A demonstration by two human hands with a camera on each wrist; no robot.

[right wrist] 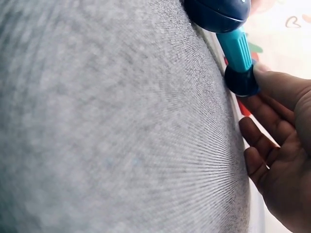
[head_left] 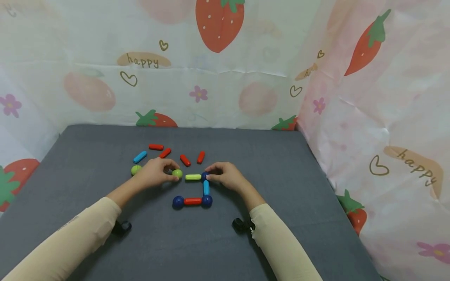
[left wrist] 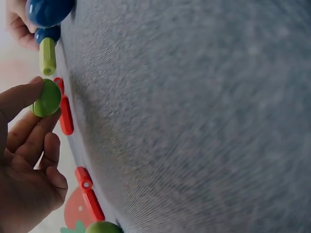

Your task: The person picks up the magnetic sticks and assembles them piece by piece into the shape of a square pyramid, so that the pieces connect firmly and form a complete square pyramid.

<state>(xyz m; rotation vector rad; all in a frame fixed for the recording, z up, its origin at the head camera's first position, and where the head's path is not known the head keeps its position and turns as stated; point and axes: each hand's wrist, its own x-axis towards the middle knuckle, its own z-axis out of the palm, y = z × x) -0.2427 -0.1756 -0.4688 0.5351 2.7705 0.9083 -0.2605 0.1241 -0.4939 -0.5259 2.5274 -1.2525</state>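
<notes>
My left hand (head_left: 156, 171) pinches a green ball (head_left: 177, 173) between thumb and fingertips, just left of the free end of a yellow-green rod (head_left: 193, 177). That rod joins a dark blue ball (right wrist: 241, 81) at the far right corner, which my right hand (head_left: 226, 175) pinches. A light blue rod (head_left: 206, 188) runs from it toward me to a second dark blue ball (head_left: 207, 201). From there a red rod (head_left: 192, 201) reaches left to a third dark blue ball (head_left: 178, 201). In the left wrist view a small gap separates the green ball (left wrist: 47, 98) from the rod (left wrist: 47, 57).
Behind the hands lie several loose red rods (head_left: 156, 147) and a light blue rod (head_left: 140, 157). Another green ball (head_left: 135, 169) sits beside the left wrist, partly covered. Patterned cloth walls (head_left: 225, 70) stand behind and beside the grey tabletop (head_left: 168, 242).
</notes>
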